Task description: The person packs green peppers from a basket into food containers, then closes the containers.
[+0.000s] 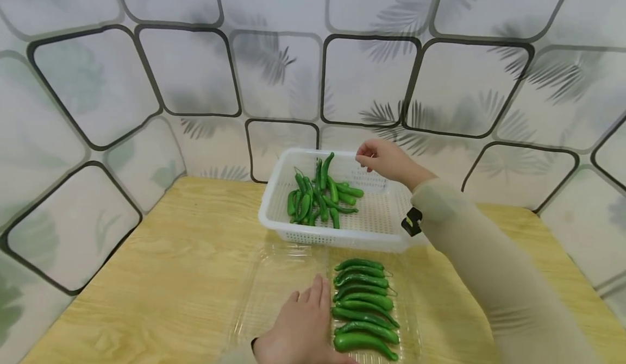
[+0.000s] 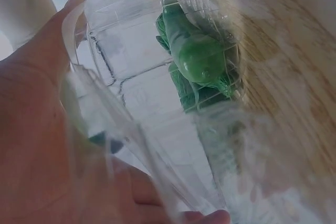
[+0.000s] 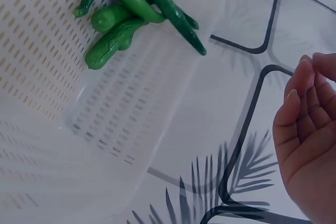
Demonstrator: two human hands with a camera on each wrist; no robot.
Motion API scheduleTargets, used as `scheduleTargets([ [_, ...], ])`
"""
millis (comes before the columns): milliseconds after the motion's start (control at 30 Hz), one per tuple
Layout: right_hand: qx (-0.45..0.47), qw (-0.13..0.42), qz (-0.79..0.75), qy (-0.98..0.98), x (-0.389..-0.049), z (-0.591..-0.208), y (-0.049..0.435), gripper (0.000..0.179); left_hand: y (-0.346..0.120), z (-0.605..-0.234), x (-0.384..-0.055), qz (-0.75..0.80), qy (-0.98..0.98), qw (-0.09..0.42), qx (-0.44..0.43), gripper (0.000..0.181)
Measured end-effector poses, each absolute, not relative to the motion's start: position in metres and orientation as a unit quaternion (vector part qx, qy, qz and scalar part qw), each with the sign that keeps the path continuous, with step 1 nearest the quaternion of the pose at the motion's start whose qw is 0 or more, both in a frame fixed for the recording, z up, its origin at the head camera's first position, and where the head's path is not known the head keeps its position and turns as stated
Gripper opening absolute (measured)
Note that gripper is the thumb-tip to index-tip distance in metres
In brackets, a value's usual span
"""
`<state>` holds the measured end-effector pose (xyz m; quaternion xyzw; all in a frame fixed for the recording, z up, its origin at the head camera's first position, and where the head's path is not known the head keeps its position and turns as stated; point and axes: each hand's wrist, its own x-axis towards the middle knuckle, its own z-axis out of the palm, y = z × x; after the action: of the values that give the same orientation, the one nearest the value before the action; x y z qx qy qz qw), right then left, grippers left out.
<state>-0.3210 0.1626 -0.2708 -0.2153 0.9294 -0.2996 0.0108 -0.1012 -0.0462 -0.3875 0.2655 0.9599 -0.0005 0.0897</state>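
Note:
My left hand lies with straight fingers along the middle fold of a clear plastic clamshell box. In the left wrist view its thumb and fingertips touch the thin plastic wall. The box's right half holds a column of several green chili peppers laid side by side. My right hand is raised over the back right of a white perforated basket, fingers curled and thumb meeting the index fingertip; nothing shows between them in the right wrist view. A loose pile of green chili peppers fills the basket's left side.
The basket stands behind the box on a light wood-grain table. Close behind it rises a pale wall covering with dark-lined rounded shapes and leaf prints. My right forearm reaches in past the basket's right end.

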Motion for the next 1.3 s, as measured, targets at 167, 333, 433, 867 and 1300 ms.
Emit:
scheduleTargets([
  [167,-0.219,0.009,-0.295,0.93,-0.333,-0.284,0.157,0.017,-0.049,-0.391,-0.101,-0.003,0.959,0.087,0.27,0.123],
  [333,-0.209,0.029,-0.283,0.935,-0.342,-0.299,0.159,0.016,-0.048,-0.394,-0.1,-0.011,0.958,0.064,0.281,0.122],
  [433,-0.209,0.049,-0.269,0.939,-0.346,-0.308,0.16,0.017,-0.047,-0.394,-0.1,-0.018,0.958,0.06,0.279,0.122],
  [867,-0.236,0.24,-0.117,0.934,-0.352,-0.34,0.154,0.04,-0.047,-0.394,-0.101,-0.028,0.962,0.057,0.264,0.122],
  [1300,-0.229,0.306,-0.062,0.922,-0.354,-0.351,0.149,0.046,-0.05,-0.394,-0.105,-0.027,0.961,0.078,0.263,0.119],
])
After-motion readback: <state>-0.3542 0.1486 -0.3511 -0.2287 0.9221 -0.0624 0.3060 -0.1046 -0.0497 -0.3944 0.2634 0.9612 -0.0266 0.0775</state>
